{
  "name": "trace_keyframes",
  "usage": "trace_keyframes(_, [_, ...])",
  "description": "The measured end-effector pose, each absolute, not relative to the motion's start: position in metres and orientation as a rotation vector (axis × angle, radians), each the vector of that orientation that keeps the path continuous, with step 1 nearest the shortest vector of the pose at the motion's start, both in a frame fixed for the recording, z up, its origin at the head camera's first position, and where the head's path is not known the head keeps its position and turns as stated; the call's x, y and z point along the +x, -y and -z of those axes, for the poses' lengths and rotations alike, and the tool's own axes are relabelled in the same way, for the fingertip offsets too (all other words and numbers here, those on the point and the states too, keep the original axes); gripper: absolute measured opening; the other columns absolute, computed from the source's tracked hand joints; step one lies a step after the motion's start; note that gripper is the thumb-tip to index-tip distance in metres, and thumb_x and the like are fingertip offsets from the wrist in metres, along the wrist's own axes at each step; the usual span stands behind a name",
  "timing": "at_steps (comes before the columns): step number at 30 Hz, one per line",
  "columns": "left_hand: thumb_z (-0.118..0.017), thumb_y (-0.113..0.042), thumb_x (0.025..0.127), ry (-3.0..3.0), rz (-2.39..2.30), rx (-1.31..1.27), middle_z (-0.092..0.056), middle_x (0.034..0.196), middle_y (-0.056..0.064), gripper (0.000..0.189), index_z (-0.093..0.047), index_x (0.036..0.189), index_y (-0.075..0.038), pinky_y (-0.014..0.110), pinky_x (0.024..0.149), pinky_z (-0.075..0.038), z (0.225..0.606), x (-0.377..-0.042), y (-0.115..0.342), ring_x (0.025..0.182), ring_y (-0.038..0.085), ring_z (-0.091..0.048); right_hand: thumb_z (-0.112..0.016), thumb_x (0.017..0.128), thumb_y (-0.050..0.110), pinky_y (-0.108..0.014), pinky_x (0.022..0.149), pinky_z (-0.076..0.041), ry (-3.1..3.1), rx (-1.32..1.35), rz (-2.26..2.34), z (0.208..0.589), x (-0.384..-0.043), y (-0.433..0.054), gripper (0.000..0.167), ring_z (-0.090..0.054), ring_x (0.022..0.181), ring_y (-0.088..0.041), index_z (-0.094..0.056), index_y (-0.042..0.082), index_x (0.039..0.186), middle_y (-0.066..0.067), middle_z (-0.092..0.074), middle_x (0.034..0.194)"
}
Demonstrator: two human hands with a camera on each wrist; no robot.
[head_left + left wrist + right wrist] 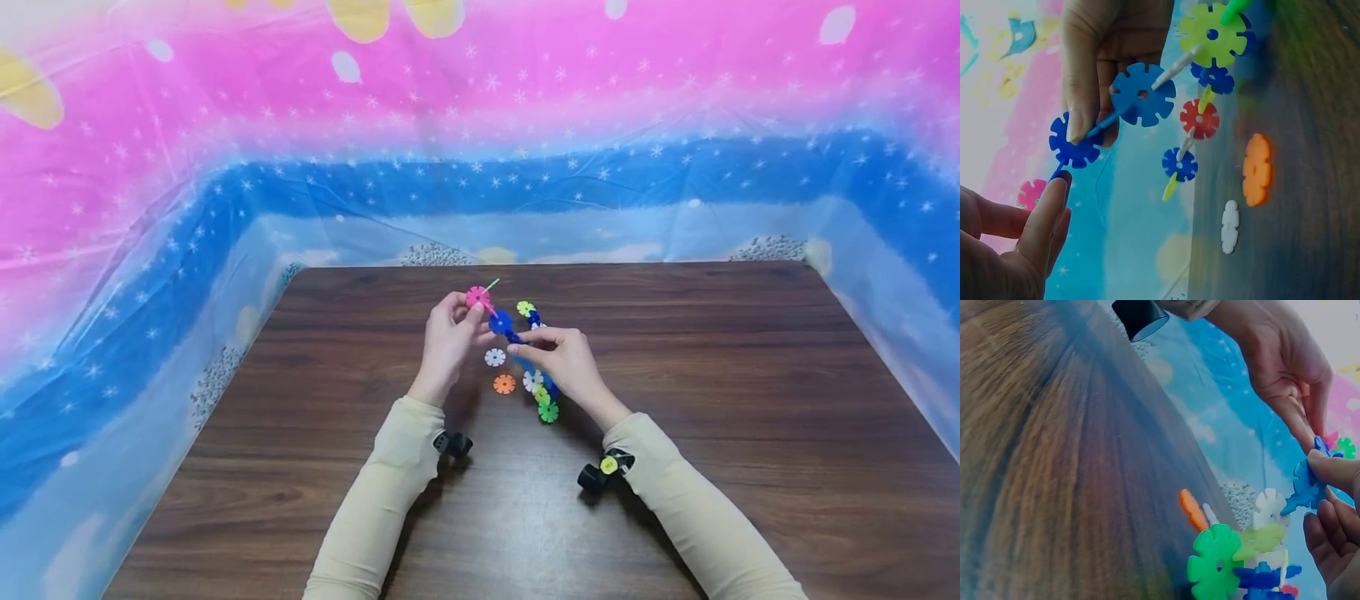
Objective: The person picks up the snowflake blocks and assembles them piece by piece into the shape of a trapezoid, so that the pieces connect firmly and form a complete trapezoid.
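Observation:
A chain of notched plastic snowflake discs runs between both hands. At its far end my left hand (447,337) pinches the chain, beside a pink disc (477,296) with a thin green disc edge-on behind it. A blue disc (500,322) sits between the hands. My right hand (564,358) grips the chain with thumb and fingers; in the left wrist view its thumb presses a dark blue disc (1075,150) joined to a lighter blue disc (1143,95). Beyond that hand the chain continues through white, yellow and blue discs to a green disc (548,412).
A loose white disc (494,357) and a loose orange disc (504,383) lie on the dark wooden table (337,500). A yellow-green disc (525,309) shows beyond the right hand. A patterned cloth (525,183) hangs around the table's back and sides.

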State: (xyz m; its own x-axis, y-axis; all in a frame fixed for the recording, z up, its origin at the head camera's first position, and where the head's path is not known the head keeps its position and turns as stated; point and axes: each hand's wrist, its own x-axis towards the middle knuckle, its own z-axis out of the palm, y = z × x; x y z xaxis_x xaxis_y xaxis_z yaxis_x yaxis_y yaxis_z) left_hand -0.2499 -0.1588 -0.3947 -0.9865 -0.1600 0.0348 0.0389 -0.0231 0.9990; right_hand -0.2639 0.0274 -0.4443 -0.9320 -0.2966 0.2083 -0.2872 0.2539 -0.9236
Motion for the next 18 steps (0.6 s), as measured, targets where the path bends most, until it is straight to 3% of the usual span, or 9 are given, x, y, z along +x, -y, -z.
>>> trace_keyframes(6, [-0.058,-0.004,0.102,2.046,2.178,0.157,-0.068,0.099,0.021,0.009,-0.057,0.104,0.004,0.027,0.069,-0.060,0.3915,-0.2517,0.1610,0.069,0.013,-0.071,-0.079,0.088,0.040,-0.031,0.065,-0.046,-2.413,-0.549,1.853,0.4439,-0.2652,-0.0288,0.032,-0.062,0.077,-0.024,-0.080,0.015,0.107,-0.003,-0.074,0.095])
trace_keyframes(18, [-0.058,-0.005,0.102,2.013,2.163,0.153,-0.067,0.098,0.018,0.013,-0.058,0.108,0.007,0.044,0.081,-0.058,0.3913,-0.2521,0.1627,0.073,0.015,-0.072,-0.080,0.088,0.035,-0.035,0.065,-0.049,-2.455,-0.553,1.807,0.4422,-0.2651,-0.0295,0.024,-0.066,0.079,-0.028,-0.081,0.016,0.103,0.000,-0.075,0.091])
